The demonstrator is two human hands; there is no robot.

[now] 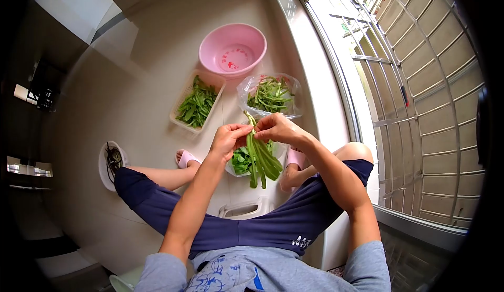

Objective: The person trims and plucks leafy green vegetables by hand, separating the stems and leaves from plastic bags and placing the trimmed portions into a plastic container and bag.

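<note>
Clock centred on the hands; 12 = away from wearer.

1. Basin (pixel 254 43), approx. 12: pink plastic, round, smooth, red print on btm.
2. Basket (pixel 184 128), 10–11: whitish plastic, rect. w/ rounded corners; holds loose leaves (pixel 197 103), long, narrow, green.
3. Bag (pixel 243 90), approx. 1: clear plastic, thin, crinkled; holds pale-green stems (pixel 270 95), tangled.
4. Tub (pixel 106 179), 8–9: white, oval; dark stringy bits (pixel 113 160) inside.
5. Stool (pixel 262 206), 6: pale, rounded edge, betw. the knees.
6. Floor (pixel 142 103): pale, glossy tile; carries items 1–5.

Leafy stalk (pixel 261 158), at centre, held up over the floor: long strap-like leaves, mid-green, hanging twd 6; paler, thin stem end pokes up twd 12. More greens (pixel 241 161) beneath, twd 7, broader leaves.

L. hand (pixel 226 140): thumb + forefinger closed, pinching stem from 9 side.
R. hand (pixel 281 128): fingertips also pinched on same stem, from 3 side, just beside L. fingers; exact contact partly hidden.
</note>
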